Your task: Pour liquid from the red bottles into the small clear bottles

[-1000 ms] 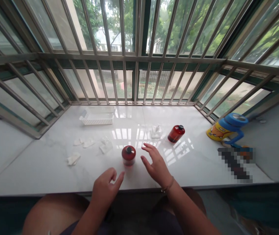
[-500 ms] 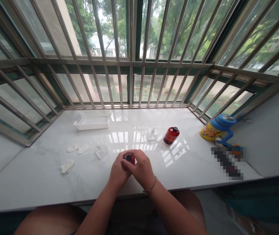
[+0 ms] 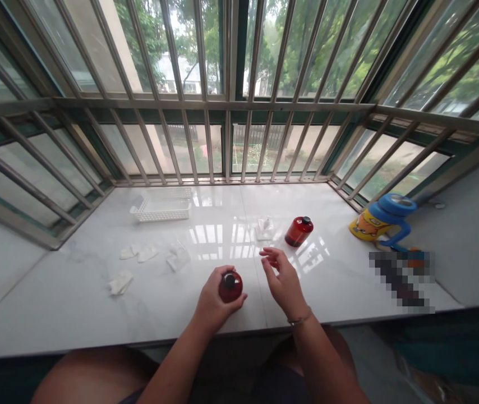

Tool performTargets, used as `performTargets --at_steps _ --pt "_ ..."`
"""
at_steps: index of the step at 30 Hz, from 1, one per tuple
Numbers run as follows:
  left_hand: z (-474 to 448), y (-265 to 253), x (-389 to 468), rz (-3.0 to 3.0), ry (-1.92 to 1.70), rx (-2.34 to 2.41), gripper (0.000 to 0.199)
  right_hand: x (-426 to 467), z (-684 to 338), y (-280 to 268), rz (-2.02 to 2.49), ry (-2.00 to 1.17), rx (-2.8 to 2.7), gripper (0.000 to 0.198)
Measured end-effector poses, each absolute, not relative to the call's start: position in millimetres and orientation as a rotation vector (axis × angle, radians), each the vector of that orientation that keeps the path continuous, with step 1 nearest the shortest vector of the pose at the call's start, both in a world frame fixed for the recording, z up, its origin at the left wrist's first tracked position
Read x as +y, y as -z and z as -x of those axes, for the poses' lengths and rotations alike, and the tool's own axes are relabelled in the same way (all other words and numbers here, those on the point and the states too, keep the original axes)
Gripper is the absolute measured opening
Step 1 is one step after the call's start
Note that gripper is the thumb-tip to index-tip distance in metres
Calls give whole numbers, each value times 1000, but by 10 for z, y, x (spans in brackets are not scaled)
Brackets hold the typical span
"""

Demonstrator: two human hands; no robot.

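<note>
1. Fingers (image 3: 221,271) of the left hand (image 3: 215,302) curl round a red bottle (image 3: 231,287), thumb on the near side, gap only as wide as the bottle body.
2. Bottle's black cap (image 3: 229,280) faces up between those fingers, uncovered. Can't tell if the base touches the table (image 3: 75,314).
3. Right hand (image 3: 285,286): fingers part-spread and loosely bent, thumb apart from them, holding nothing. It sits right of the held bottle, not touching it.
4. Bracelet (image 3: 300,318) on the right wrist, behind those fingers.
5. Second red bottle (image 3: 299,232), also black-capped, just beyond the right fingertips and slightly right. Dark liquid low inside.
6. Small clear packet (image 3: 265,229) beyond the right fingertips, left of the second bottle.
7. Left of the left fingers: crumpled clear wrapper (image 3: 178,257), then white scraps (image 3: 120,283) farther out.
8. White basket (image 3: 161,214) well beyond the left fingers, off to the left.
9. Yellow flask (image 3: 368,226), blue lid and handle, well right of the right fingers. Dark item (image 3: 397,280) nearer than the flask, pixelated, can't identify.
</note>
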State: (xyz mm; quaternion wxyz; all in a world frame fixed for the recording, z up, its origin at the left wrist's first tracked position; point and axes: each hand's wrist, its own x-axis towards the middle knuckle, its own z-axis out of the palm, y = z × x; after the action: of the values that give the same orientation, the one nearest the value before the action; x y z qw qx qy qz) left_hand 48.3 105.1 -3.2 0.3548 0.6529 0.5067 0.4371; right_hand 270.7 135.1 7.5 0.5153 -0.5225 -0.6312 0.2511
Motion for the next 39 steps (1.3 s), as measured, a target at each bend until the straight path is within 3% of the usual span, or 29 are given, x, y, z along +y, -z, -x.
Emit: performTargets --at_steps 4,8,11,16,21,25,28,32,36,39 --pt "-519 69 1032 -1658 -1145 1315 60 1146 -2529 -153 1175 -626 -1625 28" --pt "-562 142 1029 -1632 -1186 1368 62 982 -2167 -229 1180 -575 -1691 70" --pt "-578 152 1027 -1656 -1204 1433 51 958 -1997 -235 1252 -522 -1675 82" --pt "-570 81 1009 -1660 -1176 1390 61 1038 -2151 -238 1234 -594 -1722 82" --pt "-574 55 992 -1712 -1202 1377 60 1160 -2617 -220 1255 -448 -1756 47" --pt "-576 76 991 -1727 -1209 1388 59 1127 -2707 -283 1317 -452 -1655 33" --pt "-572 110 999 -1710 -1200 1386 60 1033 -2508 -356 1215 -520 -1700 37" --pt "-578 161 1017 -1708 -1222 1403 56 945 -2132 -378 1154 -530 -1747 56" --pt "-589 153 1023 -1685 -1245 1441 33 938 -1951 -334 1197 -514 -1690 50" --pt "-590 137 1016 -1695 -1241 1410 41 956 -1974 -307 1204 -587 -1645 53"
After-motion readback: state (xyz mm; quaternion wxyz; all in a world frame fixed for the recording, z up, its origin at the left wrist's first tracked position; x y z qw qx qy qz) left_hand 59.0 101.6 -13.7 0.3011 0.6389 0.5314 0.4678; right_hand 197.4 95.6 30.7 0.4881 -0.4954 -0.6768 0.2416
